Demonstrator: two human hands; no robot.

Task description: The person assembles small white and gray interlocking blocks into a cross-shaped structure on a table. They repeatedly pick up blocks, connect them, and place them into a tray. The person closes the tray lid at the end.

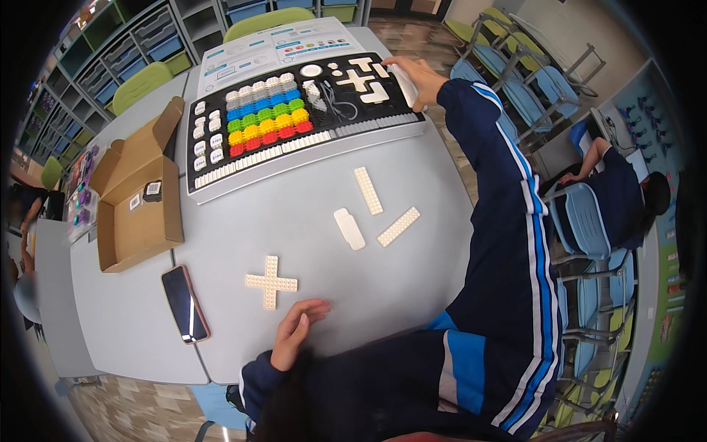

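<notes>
Low in the frame, just left of centre, the left hand (297, 331) lies flat on the grey table (294, 214), fingers loose and apart, holding nothing; just above it sits a cream cross plate (271, 281), not quite touched. To the left, a phone (185, 303) lies face up near the table edge. Mid-frame, 3 pale pieces lie close together: a rounded block (348, 228), a long strip (368, 190) above it, and a slanted strip (398, 226) to its right. At left stands an open cardboard box (132, 195). Further up, a black tray (294, 110) holds rows of white, blue, green, yellow and red bricks. At the tray's upper right corner the right hand (420, 77), arm stretched out, is closed around a white piece (404, 83). At far right a seated person (618, 191) leans over a blue chair.
</notes>
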